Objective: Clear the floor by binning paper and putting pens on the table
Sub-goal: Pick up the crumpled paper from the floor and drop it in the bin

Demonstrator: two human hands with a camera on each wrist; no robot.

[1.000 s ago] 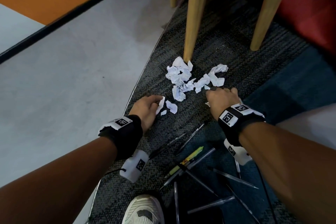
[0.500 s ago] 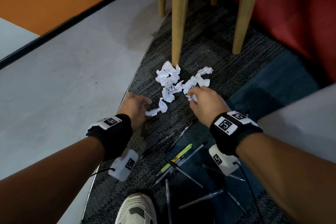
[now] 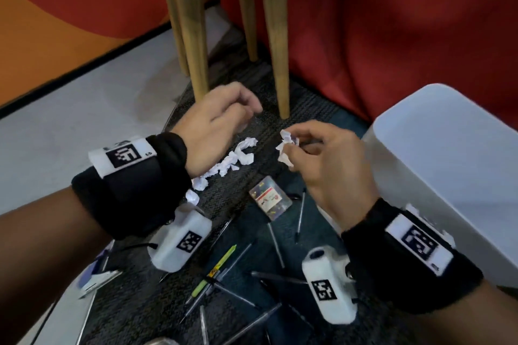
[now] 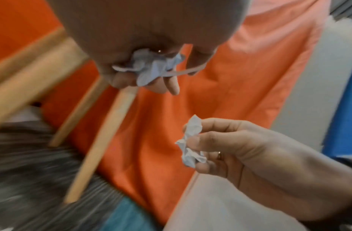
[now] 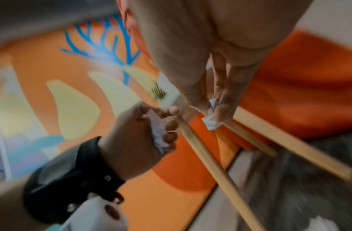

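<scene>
From the head view, crumpled white paper scraps [image 3: 235,161] lay on the dark carpet [image 3: 145,294] just before the wooden table legs [image 3: 276,45], pens [image 3: 217,267] scattered nearer the person. The left hand [image 3: 215,126] was raised above the scraps, fingers curled; the right hand [image 3: 326,161] pinched a paper wad [image 3: 287,145] beside the white bin [image 3: 437,154]. The left wrist view showed left fingers [image 4: 172,85] curled round a bluish-white wad [image 4: 151,65]. The right wrist view showed the right fingertips [image 5: 220,112] pinching a small scrap [image 5: 210,121].
</scene>
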